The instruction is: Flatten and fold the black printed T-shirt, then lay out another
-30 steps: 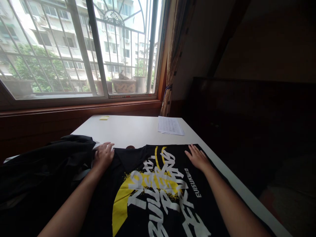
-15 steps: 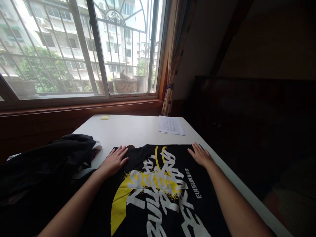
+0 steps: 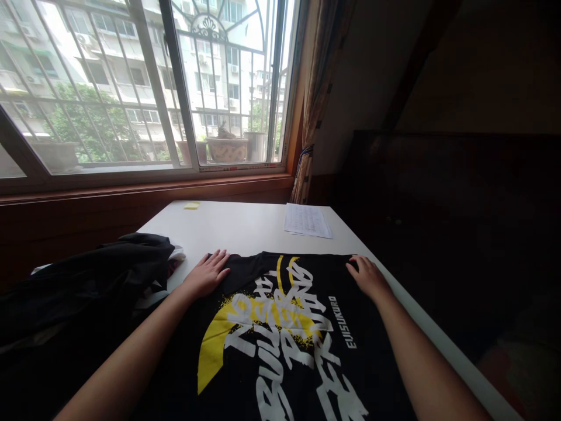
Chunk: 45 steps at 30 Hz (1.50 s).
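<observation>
A black T-shirt (image 3: 377, 356) with white lettering and a yellow printed shape lies spread on the white table in front of me. My left hand (image 3: 207, 275) rests flat on its far left part, fingers stretched and palm down. At the far right corner of the shirt is my right hand (image 3: 370, 277). Its fingers are bent over the edge, with a gap between thumb and forefinger. The near end of the shirt runs out of view.
Dark clothes (image 3: 96, 280) are heaped on the left. Farther back on the white table (image 3: 236, 225) lie printed sheets (image 3: 308, 221) and a yellow sticky note (image 3: 191, 206). A barred window (image 3: 144, 88) and a tied curtain (image 3: 303, 169) stand behind.
My right hand has slid right toward the shirt's edge, and its fingers are more bent. My left hand stays flat on the cloth. The view has shifted slightly.
</observation>
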### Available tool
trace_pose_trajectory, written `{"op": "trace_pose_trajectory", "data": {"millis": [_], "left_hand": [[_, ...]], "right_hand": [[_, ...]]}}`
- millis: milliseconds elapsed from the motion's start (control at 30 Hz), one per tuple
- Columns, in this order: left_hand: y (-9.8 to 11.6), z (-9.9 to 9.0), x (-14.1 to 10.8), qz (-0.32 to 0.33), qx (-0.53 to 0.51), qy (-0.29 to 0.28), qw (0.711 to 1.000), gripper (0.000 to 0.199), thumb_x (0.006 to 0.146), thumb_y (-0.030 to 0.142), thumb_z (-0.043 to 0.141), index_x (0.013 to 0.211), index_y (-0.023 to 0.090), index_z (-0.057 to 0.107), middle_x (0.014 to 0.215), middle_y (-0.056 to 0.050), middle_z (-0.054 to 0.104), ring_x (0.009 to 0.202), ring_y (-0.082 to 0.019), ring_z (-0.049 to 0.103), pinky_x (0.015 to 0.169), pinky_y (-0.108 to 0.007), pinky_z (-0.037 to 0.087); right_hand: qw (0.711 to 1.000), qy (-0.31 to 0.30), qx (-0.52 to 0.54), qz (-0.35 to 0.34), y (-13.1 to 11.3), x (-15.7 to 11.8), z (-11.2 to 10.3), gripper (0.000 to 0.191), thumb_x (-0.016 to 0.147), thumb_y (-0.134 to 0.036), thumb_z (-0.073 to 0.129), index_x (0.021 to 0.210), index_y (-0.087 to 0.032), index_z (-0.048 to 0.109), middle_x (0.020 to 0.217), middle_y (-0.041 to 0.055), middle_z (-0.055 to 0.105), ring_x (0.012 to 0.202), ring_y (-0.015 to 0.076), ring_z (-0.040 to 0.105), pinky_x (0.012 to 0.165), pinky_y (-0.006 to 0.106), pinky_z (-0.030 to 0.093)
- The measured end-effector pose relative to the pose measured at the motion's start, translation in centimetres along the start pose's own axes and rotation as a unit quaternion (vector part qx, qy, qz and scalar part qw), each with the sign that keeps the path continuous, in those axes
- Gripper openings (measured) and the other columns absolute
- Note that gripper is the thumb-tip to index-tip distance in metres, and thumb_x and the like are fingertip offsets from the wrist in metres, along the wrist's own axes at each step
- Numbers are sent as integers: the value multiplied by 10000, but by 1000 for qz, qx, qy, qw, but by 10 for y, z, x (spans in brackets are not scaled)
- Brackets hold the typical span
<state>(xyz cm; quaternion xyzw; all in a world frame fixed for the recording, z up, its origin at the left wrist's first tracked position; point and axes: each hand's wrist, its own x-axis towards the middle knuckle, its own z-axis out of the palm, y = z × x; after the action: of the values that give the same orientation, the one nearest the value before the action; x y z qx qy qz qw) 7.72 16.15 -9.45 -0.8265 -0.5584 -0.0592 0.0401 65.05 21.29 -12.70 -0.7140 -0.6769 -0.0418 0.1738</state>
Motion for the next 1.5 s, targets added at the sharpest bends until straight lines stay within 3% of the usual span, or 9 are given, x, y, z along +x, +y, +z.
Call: {"op": "trace_pose_trajectory", "data": {"millis": [133, 233, 300, 367, 467, 600, 767, 1100, 1500], "left_hand": [[13, -14, -3, -26, 14, 32, 999, 578, 1059, 415, 348, 1564, 134, 354, 1647, -134, 271, 1535, -314, 211, 1212, -542, 247], [44, -32, -14, -27, 25, 62, 997, 554, 1061, 340, 337, 1560, 99, 348, 1663, -145, 226, 1552, -308, 136, 1235, -545, 186], [74, -43, -30, 0, 24, 72, 997, 549, 1066, 367, 339, 1570, 149, 339, 1672, -93, 226, 1558, -265, 119, 1250, -494, 191], [103, -48, -55, 71, 6, 79, 994, 552, 1070, 435, 341, 1572, 203, 341, 1657, -70, 278, 1550, -265, 168, 1243, -510, 222], [123, -44, -98, 134, -19, 44, 990, 617, 1064, 512, 339, 1614, 271, 197, 1656, -30, 274, 1541, -251, 209, 1247, -510, 221], [94, -28, -138, 58, -31, -6, 998, 651, 1052, 569, 321, 1614, 283, 160, 1660, -27, 223, 1534, -270, 225, 1251, -500, 207], [56, -27, -157, -31, -36, -4, 999, 662, 1038, 598, 331, 1605, 286, 194, 1664, -9, 176, 1534, -262, 223, 1260, -467, 199], [66, -39, -159, -56, -43, -48, 996, 681, 1029, 633, 284, 1596, 261, 218, 1661, -15, 145, 1539, -265, 200, 1259, -498, 180], [56, -35, -171, -42, -33, -33, 998, 643, 1024, 626, 323, 1584, 322, 235, 1657, -4, 153, 1532, -270, 206, 1247, -507, 218]], "right_hand": [[1000, 2, -1, -17, 0, -1, -1, 483, 975, -454, 355, 1333, -201, 558, 1452, 100, 552, 1329, 282, 510, 1146, 418, 376], [1000, -2, -7, -23, -1, 0, -1, 528, 985, -439, 332, 1380, -161, 546, 1495, 117, 519, 1372, 282, 471, 1183, 425, 332], [1000, -10, -12, -25, -2, 0, -1, 551, 988, -433, 321, 1402, -141, 538, 1515, 124, 502, 1394, 278, 451, 1197, 425, 313], [999, -20, -18, -25, -3, 0, -1, 568, 990, -430, 312, 1424, -134, 529, 1535, 120, 486, 1417, 273, 428, 1208, 427, 296], [999, -40, -26, -20, -4, -1, -2, 596, 997, -443, 282, 1463, -141, 499, 1572, 107, 445, 1460, 273, 374, 1218, 458, 276], [997, -68, -30, -12, -4, -7, -6, 650, 1003, -509, 237, 1525, -171, 428, 1628, 95, 351, 1507, 283, 295, 1214, 527, 260], [994, -101, -33, 11, 3, -16, -15, 715, 992, -601, 208, 1582, -214, 327, 1680, 64, 216, 1536, 270, 221, 1232, 535, 200], [994, -107, -28, 3, 41, -46, -29, 704, 979, -584, 266, 1574, -216, 342, 1665, 53, 264, 1524, 256, 258, 1238, 482, 231], [992, -111, 46, 25, 67, -99, -58, 726, 914, -602, 369, 1499, -179, 453, 1635, 71, 339, 1518, 232, 275, 1246, 408, 239]]}}
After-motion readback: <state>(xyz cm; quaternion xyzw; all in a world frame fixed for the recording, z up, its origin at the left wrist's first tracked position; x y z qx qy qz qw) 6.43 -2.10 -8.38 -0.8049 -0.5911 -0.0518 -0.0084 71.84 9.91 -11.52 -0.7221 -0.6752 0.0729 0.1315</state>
